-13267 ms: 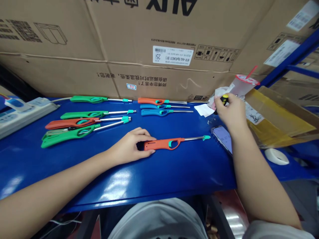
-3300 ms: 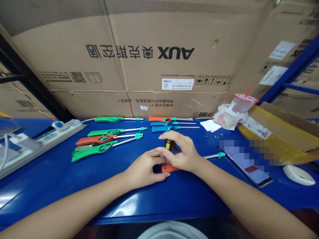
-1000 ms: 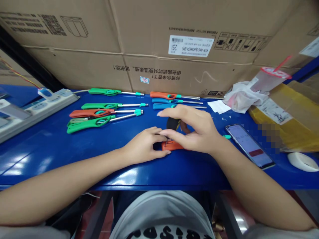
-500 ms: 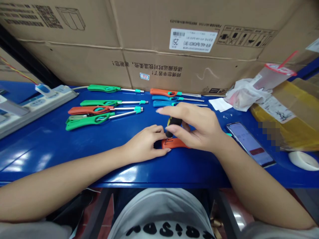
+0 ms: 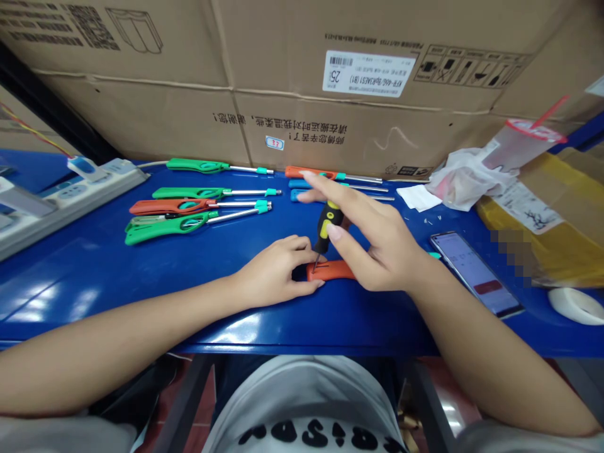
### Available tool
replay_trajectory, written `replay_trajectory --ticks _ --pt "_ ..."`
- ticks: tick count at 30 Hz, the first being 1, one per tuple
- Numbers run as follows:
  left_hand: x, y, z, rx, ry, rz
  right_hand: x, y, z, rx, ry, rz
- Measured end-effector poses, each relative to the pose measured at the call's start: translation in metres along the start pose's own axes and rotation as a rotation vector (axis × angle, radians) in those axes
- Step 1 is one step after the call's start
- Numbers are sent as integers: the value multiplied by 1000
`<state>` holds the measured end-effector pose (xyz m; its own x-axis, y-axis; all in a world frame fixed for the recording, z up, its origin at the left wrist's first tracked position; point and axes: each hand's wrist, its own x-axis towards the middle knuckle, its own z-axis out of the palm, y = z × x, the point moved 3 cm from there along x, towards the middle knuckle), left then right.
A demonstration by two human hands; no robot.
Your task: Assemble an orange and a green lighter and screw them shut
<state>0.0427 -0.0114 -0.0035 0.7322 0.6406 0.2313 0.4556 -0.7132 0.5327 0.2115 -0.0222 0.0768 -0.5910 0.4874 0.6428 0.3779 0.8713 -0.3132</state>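
- Left hand [image 5: 278, 270] clamps the butt of the orange lighter [image 5: 337, 270], likely bracing it against twist.
- Right hand [image 5: 383, 239] grips the screwdriver [image 5: 325, 228] by its handle, index finger extended; the shaft stands near upright on the butt, presumably to seat the tip.
- The lighter lies on the tabletop [image 5: 221, 258], partly beneath the right hand; long axis left to right, teal tip [image 5: 435, 255] pointing right, beside the phone [image 5: 472, 267].

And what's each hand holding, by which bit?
Right hand: the screwdriver, by its handle. Left hand: an orange lighter, by the butt end of its handle.
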Motion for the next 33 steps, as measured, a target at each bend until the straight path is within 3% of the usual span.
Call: replay_trajectory --ticks 7,14,19,24,30,33 --pt "0 1 0 8 6 -30 -1 3 0 -130 116 -80" --pt "-1 1 0 15 3 -19 0 -1 -3 -7 50 -99" --pt "-2 2 0 49 6 -34 -1 1 -4 -182 129 -112" --pt "-2 2 0 43 -3 -12 -1 2 -6 -92 -7 -107" --pt "-1 0 1 39 -41 -44 -1 3 -4 -126 92 -108" --pt "-1 1 1 34 -39 -37 -1 1 -4 -166 50 -119"
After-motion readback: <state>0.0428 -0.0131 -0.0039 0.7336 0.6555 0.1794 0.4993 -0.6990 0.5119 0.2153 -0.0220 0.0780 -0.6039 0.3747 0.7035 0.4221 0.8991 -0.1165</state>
